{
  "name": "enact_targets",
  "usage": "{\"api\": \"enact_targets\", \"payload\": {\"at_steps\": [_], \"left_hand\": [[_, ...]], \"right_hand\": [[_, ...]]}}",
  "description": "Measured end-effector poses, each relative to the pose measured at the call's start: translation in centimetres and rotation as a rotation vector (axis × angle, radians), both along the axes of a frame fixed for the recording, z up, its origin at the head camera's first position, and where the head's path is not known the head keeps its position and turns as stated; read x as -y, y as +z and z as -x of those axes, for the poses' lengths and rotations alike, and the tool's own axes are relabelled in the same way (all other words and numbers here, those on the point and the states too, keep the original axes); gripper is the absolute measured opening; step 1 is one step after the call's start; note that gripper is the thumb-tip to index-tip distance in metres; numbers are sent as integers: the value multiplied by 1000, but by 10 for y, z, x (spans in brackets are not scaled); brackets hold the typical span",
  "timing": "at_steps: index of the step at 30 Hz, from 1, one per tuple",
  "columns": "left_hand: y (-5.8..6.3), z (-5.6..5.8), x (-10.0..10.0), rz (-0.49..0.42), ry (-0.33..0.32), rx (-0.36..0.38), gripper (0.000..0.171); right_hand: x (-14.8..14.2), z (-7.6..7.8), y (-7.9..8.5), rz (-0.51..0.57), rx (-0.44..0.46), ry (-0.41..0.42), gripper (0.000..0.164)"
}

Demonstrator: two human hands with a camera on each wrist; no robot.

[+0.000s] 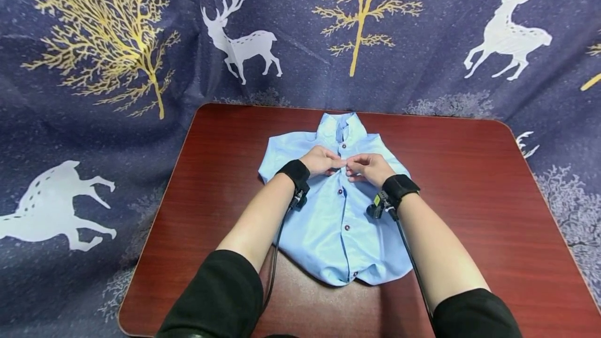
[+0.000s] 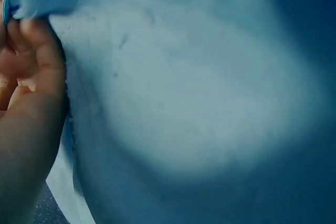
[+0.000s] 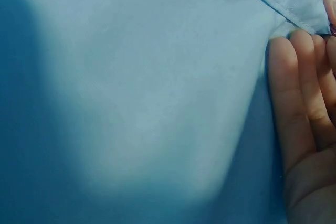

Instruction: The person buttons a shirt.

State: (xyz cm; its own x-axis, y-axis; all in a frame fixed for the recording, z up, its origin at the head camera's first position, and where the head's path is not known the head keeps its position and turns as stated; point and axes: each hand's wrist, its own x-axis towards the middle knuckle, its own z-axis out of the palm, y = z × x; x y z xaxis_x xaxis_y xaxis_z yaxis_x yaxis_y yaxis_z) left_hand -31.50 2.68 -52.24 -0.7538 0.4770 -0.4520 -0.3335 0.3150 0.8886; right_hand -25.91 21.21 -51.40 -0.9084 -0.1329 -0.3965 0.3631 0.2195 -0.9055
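A small light blue shirt lies front up, its collar toward the far edge. Dark buttons run down the front, one button below the collar and others lower. At chest height my left hand pinches the front edge of the shirt from the left. My right hand meets it from the right, thumb and forefinger pinching the same strip of cloth. In the right wrist view, a bit of dark red button shows by the fingertips, mostly hidden. Several fingers of the right hand lie along the cloth.
The shirt lies on a reddish-brown wooden table with rounded corners. Behind and beside it hangs a dark blue cloth printed with deer and trees. Black cables run from the wrist cameras along both forearms.
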Motion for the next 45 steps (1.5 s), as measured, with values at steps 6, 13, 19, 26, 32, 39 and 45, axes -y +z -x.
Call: {"api": "enact_targets", "payload": {"at_steps": [6, 13, 19, 26, 32, 39, 45], "left_hand": [[-1, -3, 0, -10, -8, 2, 34], [9, -7, 5, 44, -55, -22, 33], [13, -9, 5, 310, -80, -351, 18], [17, -22, 8, 534, -262, -602, 15], [28, -27, 12, 427, -504, -571, 10], [32, -35, 13, 419, -583, -252, 16], [29, -42, 11, 447, -579, -280, 14]], "right_hand": [[3, -2, 6, 57, -6, -68, 26], [0, -7, 8, 43, -17, -1, 28], [-1, -13, 9, -1, -15, -48, 31], [-5, -19, 19, -142, 15, -61, 34], [1, -29, 31, -209, 186, 211, 40], [8, -38, 32, -293, 283, 319, 29], [4, -38, 22, -279, 272, 350, 20]]}}
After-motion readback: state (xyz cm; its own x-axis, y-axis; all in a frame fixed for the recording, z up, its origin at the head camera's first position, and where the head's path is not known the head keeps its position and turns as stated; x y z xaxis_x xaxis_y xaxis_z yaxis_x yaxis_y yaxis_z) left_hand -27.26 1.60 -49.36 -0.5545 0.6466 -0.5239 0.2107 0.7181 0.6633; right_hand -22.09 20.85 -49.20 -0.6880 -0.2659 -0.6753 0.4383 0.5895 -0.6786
